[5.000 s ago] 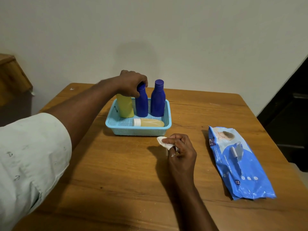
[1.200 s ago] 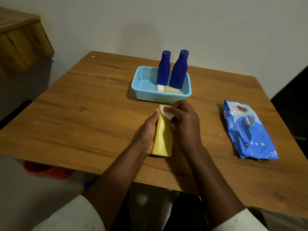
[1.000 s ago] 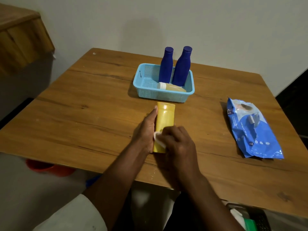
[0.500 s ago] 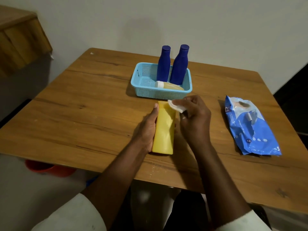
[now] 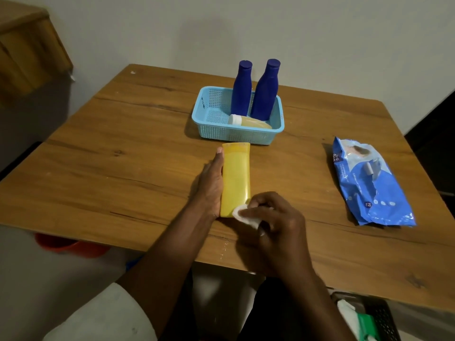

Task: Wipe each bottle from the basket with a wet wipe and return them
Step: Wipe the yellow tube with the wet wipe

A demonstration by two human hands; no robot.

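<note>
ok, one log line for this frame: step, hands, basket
step: wiping yellow bottle on table | left hand: steadies it | right hand: pinches wet wipe | basket: three bottles

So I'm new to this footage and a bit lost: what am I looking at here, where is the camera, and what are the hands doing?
There is no machine here: a person wears a camera on the head, looking down at their own two hands. The left hand steadies a yellow bottle lying flat on the wooden table. The right hand pinches a white wet wipe against the bottle's near end. Behind it, a light blue basket holds two upright dark blue bottles and a small pale bottle lying down. The blue pack of wipes lies to the right.
</note>
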